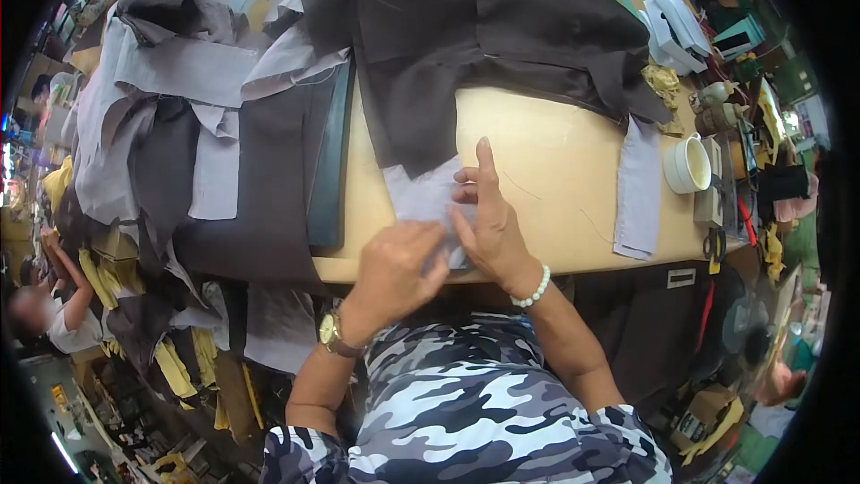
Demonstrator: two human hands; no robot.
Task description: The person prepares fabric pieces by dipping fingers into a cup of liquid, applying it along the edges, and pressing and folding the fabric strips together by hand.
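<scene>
A light grey cloth panel lies on the table's near side, joined to a dark brown garment piece spread behind it. My left hand, wearing a wristwatch, is over the panel's lower left edge. Its fingers bend toward the cloth and are smeared by motion, so any grip is unclear. My right hand, with a pale bead bracelet, is at the panel's right edge. Its index finger points up and away, the other fingers are loosely bent, and the thumb is apart from them near the cloth.
Dark and grey cloth pieces are heaped at the left beside a dark flat board. A second grey panel hangs from the garment on the right. Near it stand a white mug and scissors. Another person is far left.
</scene>
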